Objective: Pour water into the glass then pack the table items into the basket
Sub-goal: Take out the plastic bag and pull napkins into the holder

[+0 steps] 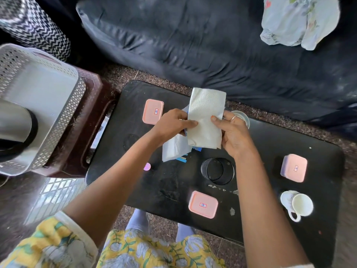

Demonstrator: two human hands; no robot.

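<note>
**Both hands on a napkin above the black table**

Part of the scene is hard to read. The glass [240,118] at the far edge of the table [173,182] is mostly hidden behind the right hand [232,135], so only its rim and a bit of its wall show, and I cannot tell how much water is in it. Under the napkin [205,118] there is a pack of tissues [174,147] with blue printing along its edge, half covered by the left hand [174,123] and the napkin itself. A small pink round thing [147,166] peeks out from behind the left forearm; what it is I cannot make out. The steel flask [16,130] in the basket [58,105] is blurred and cut off at the left edge.

Both arms reach forward over the table, forearms bare. The left hand pinches the napkin's left edge, thumb on top, and seems to grip the tissue pack beneath as well. The right hand clasps the napkin's right edge with thumb in front, a ring on one finger. The napkin stands nearly upright between them, lifted off the table.

On the table sit three pink-lidded boxes: one far left [153,111], one near the front edge [203,204], one at the right [294,168]. A dark round cup [217,171] stands in the middle, and a white mug [297,204] lies tilted at the near right corner. The white basket rests on a brown stool [87,132] just beside the table's left end
</note>
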